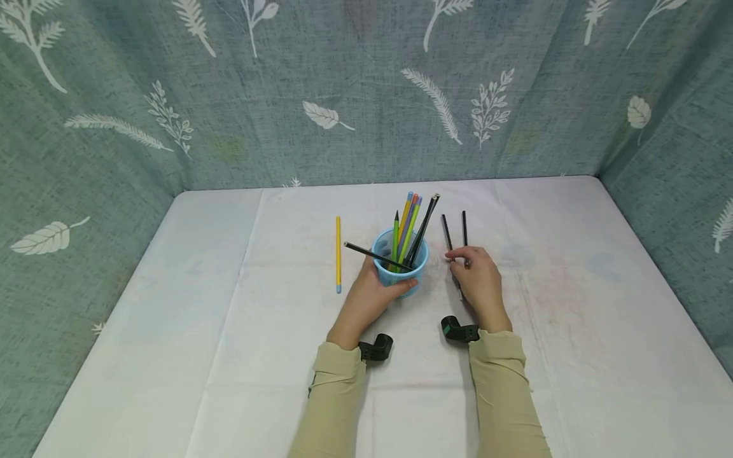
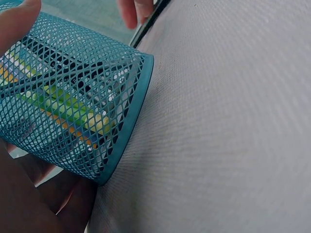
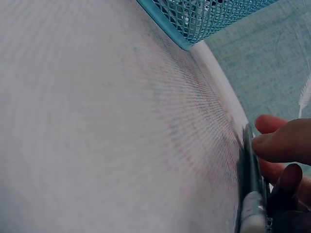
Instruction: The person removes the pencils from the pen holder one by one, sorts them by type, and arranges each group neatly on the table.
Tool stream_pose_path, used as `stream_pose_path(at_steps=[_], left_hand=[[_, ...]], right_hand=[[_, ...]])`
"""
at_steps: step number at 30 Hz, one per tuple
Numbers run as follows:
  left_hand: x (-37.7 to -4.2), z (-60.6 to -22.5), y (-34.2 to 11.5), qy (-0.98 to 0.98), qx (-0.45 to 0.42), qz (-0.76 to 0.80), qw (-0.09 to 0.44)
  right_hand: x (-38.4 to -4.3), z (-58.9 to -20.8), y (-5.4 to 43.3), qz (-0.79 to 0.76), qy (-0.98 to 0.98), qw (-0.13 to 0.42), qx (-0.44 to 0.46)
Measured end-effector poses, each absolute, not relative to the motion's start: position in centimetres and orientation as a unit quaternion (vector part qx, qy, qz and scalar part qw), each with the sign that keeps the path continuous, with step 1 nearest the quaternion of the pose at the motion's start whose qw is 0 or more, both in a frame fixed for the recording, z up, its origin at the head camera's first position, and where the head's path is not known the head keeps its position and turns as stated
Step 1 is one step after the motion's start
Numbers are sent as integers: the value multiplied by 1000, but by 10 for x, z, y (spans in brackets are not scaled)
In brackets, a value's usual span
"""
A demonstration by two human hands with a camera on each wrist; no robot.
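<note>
My left hand point(image 1: 366, 298) grips a light-blue mesh pencil cup point(image 1: 420, 270), with the thumb across its near side and fingers around its left. Upright in the cup lean green pencils point(image 1: 396, 232), a yellow one with a blue end point(image 1: 404, 216) and black pencils point(image 1: 426, 222); another black pencil point(image 1: 366, 252) tilts out over the left rim. To the right of the cup, my right hand point(image 1: 481, 280) pinches a black pencil point(image 3: 249, 170) between thumb and fingertips, close to the table. A second black pencil point(image 1: 464, 228) lies beside it, partly hidden under the hand.
A yellow pencil point(image 1: 338, 254) with a blue end lies left of the cup. White cloth covers the table point(image 1: 275, 356). A grey-green leaf-patterned curtain point(image 1: 366, 140) hangs along the back and both sides. Black wrist cameras point(image 1: 376, 348) sit on both wrists.
</note>
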State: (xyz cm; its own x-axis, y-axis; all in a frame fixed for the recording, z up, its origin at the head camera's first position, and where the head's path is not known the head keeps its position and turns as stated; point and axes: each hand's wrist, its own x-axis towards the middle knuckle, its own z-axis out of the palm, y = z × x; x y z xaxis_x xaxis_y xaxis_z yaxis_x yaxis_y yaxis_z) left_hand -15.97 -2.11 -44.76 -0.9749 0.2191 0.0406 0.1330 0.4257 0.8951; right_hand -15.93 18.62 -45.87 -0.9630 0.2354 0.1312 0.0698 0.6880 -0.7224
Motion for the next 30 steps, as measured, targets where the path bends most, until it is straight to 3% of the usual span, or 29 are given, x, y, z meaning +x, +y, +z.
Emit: stream_pose_path(at_steps=[30], left_hand=[[-160, -448, -21, 842, 100, 529, 44]], right_hand=[[-159, -456, 184, 452, -885, 73, -84]])
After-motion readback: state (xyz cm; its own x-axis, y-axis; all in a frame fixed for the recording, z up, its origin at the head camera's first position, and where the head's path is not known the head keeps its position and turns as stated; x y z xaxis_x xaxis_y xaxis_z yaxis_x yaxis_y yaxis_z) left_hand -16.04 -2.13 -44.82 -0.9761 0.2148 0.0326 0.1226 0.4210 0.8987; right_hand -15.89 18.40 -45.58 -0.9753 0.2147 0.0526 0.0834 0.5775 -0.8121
